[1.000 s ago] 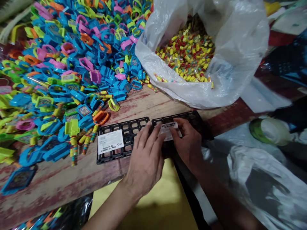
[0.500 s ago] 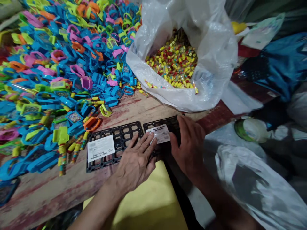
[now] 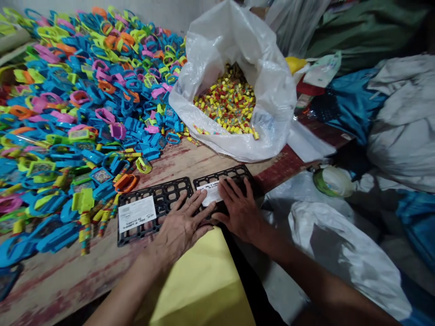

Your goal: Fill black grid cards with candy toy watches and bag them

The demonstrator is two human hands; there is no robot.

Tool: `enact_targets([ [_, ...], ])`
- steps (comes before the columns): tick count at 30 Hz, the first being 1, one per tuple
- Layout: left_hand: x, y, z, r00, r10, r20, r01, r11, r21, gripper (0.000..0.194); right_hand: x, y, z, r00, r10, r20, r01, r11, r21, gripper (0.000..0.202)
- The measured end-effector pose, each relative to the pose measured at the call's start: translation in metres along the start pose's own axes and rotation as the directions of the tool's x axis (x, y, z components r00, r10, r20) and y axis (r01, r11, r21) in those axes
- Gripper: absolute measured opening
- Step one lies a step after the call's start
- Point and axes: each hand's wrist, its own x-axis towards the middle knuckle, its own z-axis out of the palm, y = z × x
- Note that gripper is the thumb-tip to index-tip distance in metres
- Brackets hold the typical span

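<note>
Left hand (image 3: pixel 180 226) and right hand (image 3: pixel 240 212), spread flat, apparently press the white label (image 3: pixel 211 195) onto the black tray (image 3: pixel 222 172) beneath them, calling next for even smoothing.

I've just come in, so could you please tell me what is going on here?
A person's right hand covers part of a white label on one black tray, with the fingers of the left hand at the label's edge. A second label lies on the other tray. Nearby are a heap of colourful plastic pieces and an open white bag holding small yellow pieces.
</note>
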Motion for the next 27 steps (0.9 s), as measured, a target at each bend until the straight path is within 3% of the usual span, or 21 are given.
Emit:
enact_targets([
  [7,-0.009,-0.005,-0.008,0.999,-0.054,-0.005,0.053,0.99,-0.131,0.055,0.001,-0.004,-0.006,0.998,0.056,0.004,-0.056,0.997,0.05,0.069],
  [22,-0.011,0.002,-0.006,0.989,0.013,-0.149,-0.011,1.0,0.019,0.034,0.006,0.0,-0.008,0.999,0.017,-0.037,-0.016,0.999,0.051,0.064],
  [27,0.0,0.009,-0.013,0.991,-0.063,-0.119,0.066,0.998,0.019,0.052,0.01,0.0,-0.013,0.999,-0.001,-0.045,0.004,0.997,0.074,0.065],
])
